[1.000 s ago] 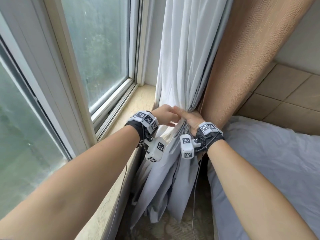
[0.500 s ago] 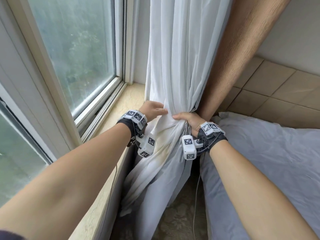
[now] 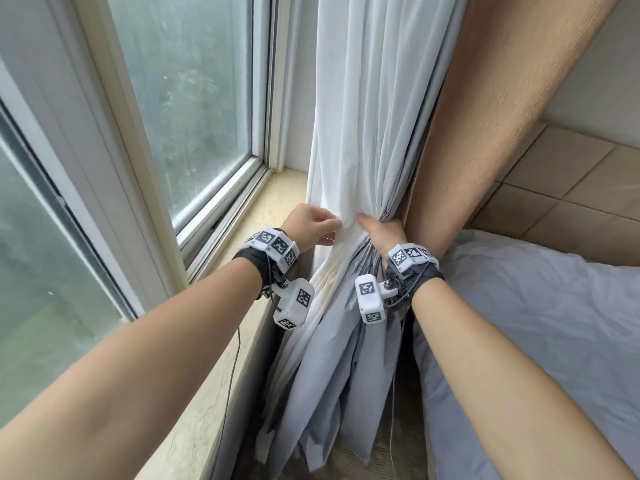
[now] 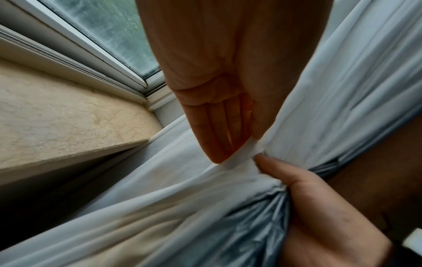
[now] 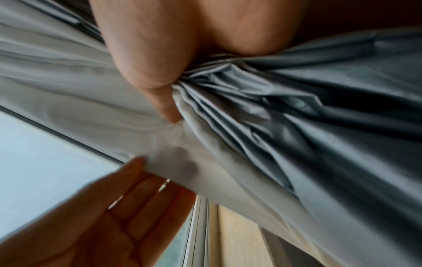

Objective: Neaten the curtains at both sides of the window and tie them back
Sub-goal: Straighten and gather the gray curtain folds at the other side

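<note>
A white sheer curtain [image 3: 363, 116] hangs beside the window, with a grey curtain [image 3: 346, 375] behind it and a brown curtain [image 3: 485, 116] to the right. My right hand [image 3: 381, 233] grips the gathered white and grey folds at sill height; in the right wrist view its thumb [image 5: 164, 101] presses into the grey curtain [image 5: 297, 126] pleats. My left hand [image 3: 313, 223] is just left of it and pinches the white curtain's edge [image 4: 237, 159] between thumb and straight fingers [image 4: 217, 140]. No tie-back is in view.
A beige stone windowsill [image 3: 263, 216] and the window frame [image 3: 263, 174] lie to the left. A bed with a grey sheet [image 3: 536, 341] fills the right, close under my right arm. A thin cable [image 3: 232, 375] hangs by the sill. Behind the bed is a tiled wall [image 3: 554, 174].
My left hand left the bundle, swung left to the white curtain's edge, and now brings that edge back beside my right thumb. The right hand kept its grip.
</note>
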`<action>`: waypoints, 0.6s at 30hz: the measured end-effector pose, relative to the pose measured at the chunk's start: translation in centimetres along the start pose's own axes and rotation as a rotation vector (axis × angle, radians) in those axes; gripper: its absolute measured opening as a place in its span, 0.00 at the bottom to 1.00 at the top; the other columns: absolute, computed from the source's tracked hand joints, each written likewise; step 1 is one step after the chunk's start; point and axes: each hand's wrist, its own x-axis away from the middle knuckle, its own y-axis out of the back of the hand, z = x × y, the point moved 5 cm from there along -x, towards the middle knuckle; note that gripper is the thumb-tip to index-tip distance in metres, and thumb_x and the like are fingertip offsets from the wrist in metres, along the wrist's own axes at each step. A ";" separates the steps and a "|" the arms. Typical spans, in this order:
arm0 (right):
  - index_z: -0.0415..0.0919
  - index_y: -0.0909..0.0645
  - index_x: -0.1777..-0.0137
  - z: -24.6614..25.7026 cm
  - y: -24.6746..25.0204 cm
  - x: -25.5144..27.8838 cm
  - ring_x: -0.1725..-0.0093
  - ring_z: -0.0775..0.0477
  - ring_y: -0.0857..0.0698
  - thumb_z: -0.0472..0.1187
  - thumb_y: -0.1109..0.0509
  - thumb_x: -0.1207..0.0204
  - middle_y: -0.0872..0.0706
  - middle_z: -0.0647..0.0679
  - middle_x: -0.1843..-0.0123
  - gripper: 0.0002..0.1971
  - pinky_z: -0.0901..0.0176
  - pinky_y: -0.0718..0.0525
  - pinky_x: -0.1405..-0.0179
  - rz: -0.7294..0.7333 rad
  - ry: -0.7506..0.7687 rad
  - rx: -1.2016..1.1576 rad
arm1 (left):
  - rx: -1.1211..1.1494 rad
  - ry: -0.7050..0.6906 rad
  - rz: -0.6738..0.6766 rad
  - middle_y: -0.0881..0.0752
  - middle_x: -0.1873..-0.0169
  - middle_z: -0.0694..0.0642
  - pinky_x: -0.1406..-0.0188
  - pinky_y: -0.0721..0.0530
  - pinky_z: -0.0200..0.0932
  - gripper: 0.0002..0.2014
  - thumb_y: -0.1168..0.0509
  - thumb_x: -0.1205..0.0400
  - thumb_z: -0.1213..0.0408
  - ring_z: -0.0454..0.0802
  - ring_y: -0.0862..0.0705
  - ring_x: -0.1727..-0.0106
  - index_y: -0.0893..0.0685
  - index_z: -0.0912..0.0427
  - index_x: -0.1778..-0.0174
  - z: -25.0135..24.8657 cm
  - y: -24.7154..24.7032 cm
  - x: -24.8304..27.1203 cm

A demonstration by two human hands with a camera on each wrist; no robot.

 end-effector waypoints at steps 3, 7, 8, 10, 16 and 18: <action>0.37 0.20 0.27 0.2 -1.1 0.7 0.37 0.42 0.12 0.72 0.21 0.42 0.12 0.44 0.34 0.50 0.43 0.17 0.30 0.040 0.013 -0.022 | -0.049 -0.013 0.034 0.10 0.54 0.69 0.47 0.09 0.49 0.09 0.33 0.16 0.70 0.56 0.09 0.54 0.12 0.74 0.49 -0.3 -0.6 0.5; 0.35 0.32 0.19 0.1 -2.0 2.2 0.25 0.38 0.20 0.84 0.26 0.60 0.21 0.39 0.23 0.73 0.38 0.24 0.23 0.163 -0.051 -0.022 | -0.132 -0.011 0.093 0.10 0.54 0.64 0.43 0.11 0.51 0.08 0.36 0.16 0.72 0.52 0.11 0.54 0.11 0.69 0.51 -0.2 -1.3 0.8; 0.35 0.27 0.23 -0.1 -2.1 2.1 0.30 0.37 0.16 0.84 0.24 0.62 0.18 0.37 0.27 0.70 0.38 0.21 0.26 0.186 -0.063 -0.006 | -0.156 -0.003 0.122 0.09 0.52 0.62 0.42 0.11 0.49 0.09 0.36 0.16 0.72 0.52 0.10 0.51 0.10 0.68 0.49 -0.2 -1.5 0.9; 0.38 0.13 0.41 -0.2 -1.9 1.7 0.45 0.40 0.08 0.81 0.19 0.63 0.08 0.38 0.43 0.56 0.42 0.14 0.37 0.180 -0.056 0.039 | -0.177 0.033 0.177 0.09 0.47 0.59 0.40 0.12 0.47 0.11 0.36 0.17 0.72 0.52 0.11 0.44 0.10 0.66 0.44 -0.3 -1.7 0.9; 0.38 0.09 0.54 -0.1 -0.7 0.2 0.50 0.43 0.08 0.54 0.17 0.37 0.07 0.44 0.54 0.20 0.48 0.13 0.40 0.173 -0.023 0.070 | -0.121 0.135 0.212 0.09 0.47 0.59 0.42 0.12 0.48 0.13 0.40 0.16 0.74 0.51 0.10 0.46 0.10 0.62 0.47 -0.1 -1.2 0.7; 0.37 0.10 0.51 -0.5 0.0 -0.1 0.48 0.43 0.09 0.48 0.15 0.40 0.08 0.41 0.51 0.20 0.49 0.14 0.40 0.214 -0.051 0.042 | -0.105 0.122 0.033 0.09 0.46 0.62 0.44 0.10 0.51 0.12 0.41 0.16 0.75 0.52 0.10 0.49 0.12 0.66 0.45 0.1 0.3 0.0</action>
